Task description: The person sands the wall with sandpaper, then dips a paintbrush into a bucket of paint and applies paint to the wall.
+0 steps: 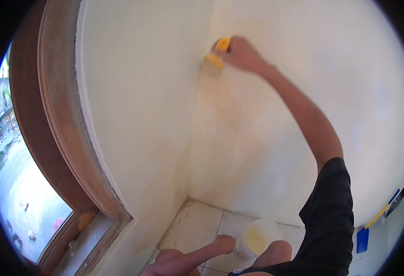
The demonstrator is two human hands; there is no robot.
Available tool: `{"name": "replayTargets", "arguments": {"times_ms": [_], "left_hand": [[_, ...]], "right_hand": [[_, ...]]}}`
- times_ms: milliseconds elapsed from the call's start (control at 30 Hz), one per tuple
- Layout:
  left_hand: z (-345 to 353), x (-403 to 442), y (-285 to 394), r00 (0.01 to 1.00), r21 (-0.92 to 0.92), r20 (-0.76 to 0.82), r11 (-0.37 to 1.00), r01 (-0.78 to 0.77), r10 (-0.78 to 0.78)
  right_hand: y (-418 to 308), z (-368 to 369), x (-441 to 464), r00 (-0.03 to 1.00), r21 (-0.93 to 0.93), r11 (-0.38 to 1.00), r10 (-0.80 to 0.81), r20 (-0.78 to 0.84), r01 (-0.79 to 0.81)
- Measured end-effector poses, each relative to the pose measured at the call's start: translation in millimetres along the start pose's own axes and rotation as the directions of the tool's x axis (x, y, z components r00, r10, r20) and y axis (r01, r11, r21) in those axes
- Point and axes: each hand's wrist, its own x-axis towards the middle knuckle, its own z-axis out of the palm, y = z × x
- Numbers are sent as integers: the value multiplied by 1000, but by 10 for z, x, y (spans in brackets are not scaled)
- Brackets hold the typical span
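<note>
My right hand (242, 54) is raised against the wall with its fingers wrapped round the yellow handle of a paintbrush (213, 63). The pale bristles point down and touch the wall at or very near the inside corner. Low in the view, my left hand (225, 244) is curled closed beside a white bucket (240, 243), at its left edge. Whether those fingers hold anything is hidden. Inside the bucket is a pale yellowish liquid (256, 241), which looks like paint.
Two off-white walls (133, 92) meet in a corner above a tiled floor (197, 221). On the left runs a brown wooden frame (59, 92) with daylight beyond. A blue dustpan-like tool (362, 240) with a yellow handle leans at the lower right. My knees are beside the bucket.
</note>
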Motion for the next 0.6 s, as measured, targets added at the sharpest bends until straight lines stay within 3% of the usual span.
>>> {"name": "replayTargets", "arguments": {"times_ms": [100, 133, 233, 267, 400, 500, 567, 600], "left_hand": [[-27, 22, -14, 1000, -2, 11, 1000, 12, -12], [-61, 10, -6, 1000, -1, 15, 1000, 20, -20], [-86, 1, 4, 1000, -4, 5, 1000, 29, -29], [-81, -4, 19, 1000, -2, 1, 1000, 27, -27], [-69, -18, 39, 999, 13, 1, 999, 47, -47], [-62, -17, 12, 999, 8, 19, 999, 39, -39], [-56, -22, -5, 999, 4, 23, 999, 36, -36], [-48, -27, -7, 999, 1, 23, 999, 34, -34]], "right_hand": [[347, -519, 370, 949, -6, 1000, 18, -315, -20], [237, -701, 394, 938, -90, 990, 74, -339, -111], [-306, -987, 256, 935, -41, 999, 11, -356, -27], [215, -797, 512, 683, -540, 763, -607, -407, 356], [345, -202, 133, 891, -586, 727, -453, -20, 357], [67, 294, -602, 895, -495, 746, -356, 268, 445], [-158, 258, -1082, 842, -274, 813, -417, 341, 514], [-202, 165, -1103, 907, -137, 930, -289, 305, 342]]}}
